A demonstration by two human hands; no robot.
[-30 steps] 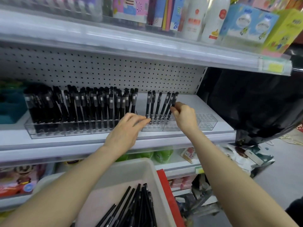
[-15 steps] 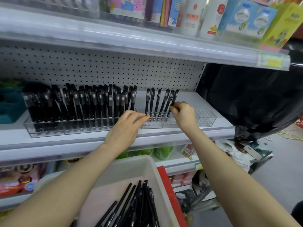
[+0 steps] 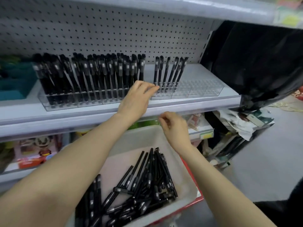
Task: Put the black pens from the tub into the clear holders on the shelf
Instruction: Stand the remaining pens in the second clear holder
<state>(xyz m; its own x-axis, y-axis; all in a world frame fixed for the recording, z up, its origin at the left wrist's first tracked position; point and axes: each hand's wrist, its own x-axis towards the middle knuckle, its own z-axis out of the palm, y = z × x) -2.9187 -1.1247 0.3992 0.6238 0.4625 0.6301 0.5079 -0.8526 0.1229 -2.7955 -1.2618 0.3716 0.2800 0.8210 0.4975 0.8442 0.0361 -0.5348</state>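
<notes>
A white tub (image 3: 185,182) below me holds a loose pile of black pens (image 3: 139,190). On the shelf (image 3: 188,105) stand clear holders: the left holder (image 3: 65,104) is packed with black pens, the right holder (image 3: 196,91) has several upright pens (image 3: 170,71) at its left end and bare holes beyond. My left hand (image 3: 136,99) rests with straight fingers against the right holder's left end. My right hand (image 3: 175,128) hovers over the tub's far rim, below the shelf edge, fingers loosely curled and holding nothing.
A pegboard backs the shelf. A teal bin (image 3: 14,86) sits at the far left. Black plastic sheeting (image 3: 255,63) hangs right of the shelf end. Lower shelves carry boxed goods (image 3: 36,154); clutter (image 3: 242,122) lies on the grey floor at right.
My right hand has let go of the rightmost pen in the holder and dropped back below the shelf edge, above the tub. The view has tilted down. My left hand stays put.
</notes>
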